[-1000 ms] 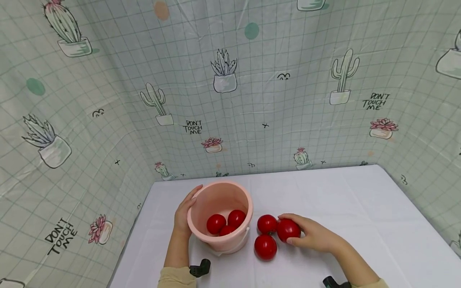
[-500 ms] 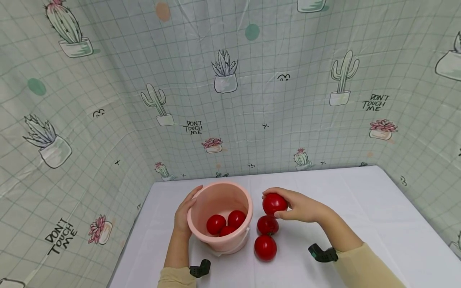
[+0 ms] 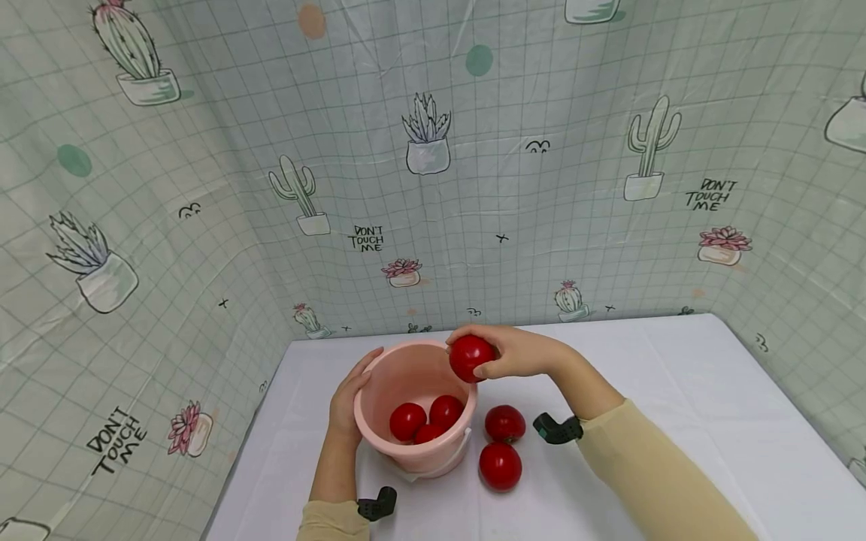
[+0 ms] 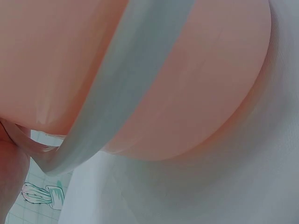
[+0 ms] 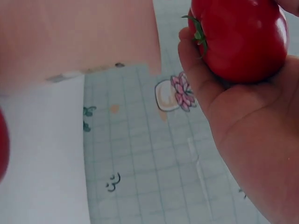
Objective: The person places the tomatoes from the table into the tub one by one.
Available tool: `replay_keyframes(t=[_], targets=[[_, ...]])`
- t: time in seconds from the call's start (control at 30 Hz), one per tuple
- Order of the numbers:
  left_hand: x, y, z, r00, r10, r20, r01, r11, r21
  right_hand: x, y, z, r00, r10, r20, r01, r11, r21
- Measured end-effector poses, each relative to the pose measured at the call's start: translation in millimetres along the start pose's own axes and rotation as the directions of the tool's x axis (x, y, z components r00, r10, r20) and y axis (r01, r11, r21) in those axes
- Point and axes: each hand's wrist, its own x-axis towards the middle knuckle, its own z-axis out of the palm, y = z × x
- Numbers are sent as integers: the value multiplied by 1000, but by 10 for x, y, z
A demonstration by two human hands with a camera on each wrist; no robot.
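Note:
A pink bucket [image 3: 399, 376] stands on the table with several red tomatoes [image 3: 408, 421] at its bottom. My left hand [image 3: 345, 402] holds the bucket's left side, fingers up by the rim. The bucket's pale handle [image 4: 126, 79] hangs down against its outer wall. My right hand [image 3: 517, 352] grips another tomato [image 3: 468, 358] over the right part of the bucket's rim. In the right wrist view, this tomato [image 5: 240, 39] shows a green stem and lies between fingers and thumb, beside the bucket wall [image 5: 74, 37].
Right of the bucket, two tomatoes lie on the white table, one farther tomato [image 3: 504, 424] and one nearer tomato [image 3: 500, 466]. A patterned cactus curtain [image 3: 473, 195] rises behind the table [image 3: 643, 391] and along both sides.
My right hand has picked the tomato up from beside the other two and carried it up and left to the bucket's rim. My left hand has stayed on the bucket.

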Motion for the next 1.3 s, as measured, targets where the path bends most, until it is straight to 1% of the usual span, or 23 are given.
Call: replay_keyframes(t=[0.17, 0.27, 0.37, 0.47, 0.6, 0.7, 0.77, 0.83, 0.9, 1.07, 1.13, 1.23, 1.3], targets=[[4, 4, 2, 1000, -8, 4, 8, 1000, -3, 289, -103, 52, 997, 14, 78, -9, 998, -64], [7, -1, -8, 1000, -8, 10, 8, 1000, -9, 443, -159, 91, 993, 38, 115, -26, 995, -101], [4, 0, -26, 1000, -17, 11, 17, 1000, -17, 580, -235, 133, 986, 67, 154, -50, 992, -113], [-9, 4, -45, 1000, -24, 13, 24, 999, -25, 716, -280, 182, 977, 75, 198, -49, 990, -134], [-17, 2, -47, 999, -22, 26, 23, 999, -41, 861, -311, 242, 967, 81, 242, -27, 975, -220], [-3, -9, -36, 999, -14, 37, 16, 998, -53, 937, -343, 282, 959, 103, 264, -30, 963, -269], [5, -16, -26, 999, -7, 45, 10, 998, -58, 981, -358, 312, 954, 118, 275, -36, 957, -288], [9, -20, -19, 998, -8, 55, 11, 998, -55, 1021, -365, 343, 947, 141, 288, -55, 956, -287], [4, -23, -22, 998, -5, 60, 8, 999, -46, 1063, -368, 376, 936, 166, 309, -79, 958, -277], [-19, -17, -50, 999, -3, 36, 3, 1000, -3, 1155, -362, 449, 897, 241, 371, -151, 955, -256], [-15, -15, -53, 999, -6, 35, 5, 1000, 7, 1173, -348, 465, 882, 268, 388, -166, 946, -277], [-2, -10, -44, 998, -9, 57, 8, 1000, 15, 1167, -324, 476, 861, 312, 400, -206, 936, -286], [10, -10, -36, 998, -11, 62, 10, 1000, 14, 1151, -308, 481, 852, 339, 399, -230, 927, -296]])
